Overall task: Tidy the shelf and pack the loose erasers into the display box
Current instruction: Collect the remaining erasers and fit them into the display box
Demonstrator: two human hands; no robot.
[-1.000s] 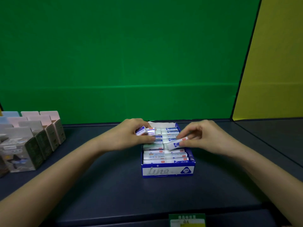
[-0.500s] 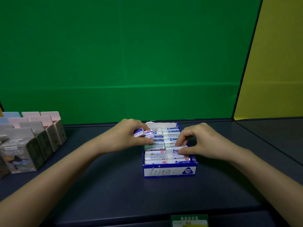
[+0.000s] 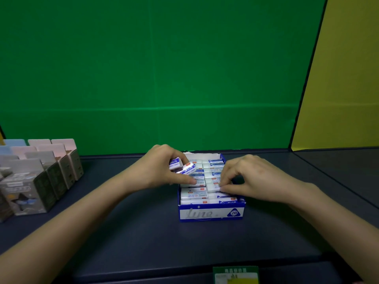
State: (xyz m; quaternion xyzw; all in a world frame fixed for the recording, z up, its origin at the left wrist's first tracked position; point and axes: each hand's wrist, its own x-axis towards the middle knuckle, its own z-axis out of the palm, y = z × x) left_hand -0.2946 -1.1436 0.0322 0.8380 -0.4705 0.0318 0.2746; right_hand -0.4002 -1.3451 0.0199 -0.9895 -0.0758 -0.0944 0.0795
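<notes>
**Entry: eraser packing, display box on shelf**

The blue-and-white cardboard display box [image 3: 211, 212] stood open-topped near the middle of the dark grey shelf [image 3: 143, 232], with its printed front wall marked "2B" facing the camera. Inside it, white packed erasers with blue-printed sleeves [image 3: 193, 195] lay in two columns, running from the front wall to the rear flap.

The left hand [image 3: 162, 170] was over the box's rear left corner. Its fingers were curled around two loose erasers in white-and-blue wrappers [image 3: 182, 166], gripped together above the left column, and its thumb reached down to the packed row beneath.

The right hand [image 3: 253, 177] was over the right column. Its thumb and forefinger pinched the right end of a plain white eraser [image 3: 213, 186], which lay among the packed ones. Blur made it hard to say whether that eraser was fully seated.

At the far left of the shelf, well apart from the box, stood rows of tall grey and pink cardboard product cartons [image 3: 41, 177]. A green-and-yellow price label [image 3: 235, 275] sat on the shelf's front edge. A green backdrop [image 3: 153, 68] rose behind the shelf, with a yellow panel [image 3: 346, 78] at the right.
</notes>
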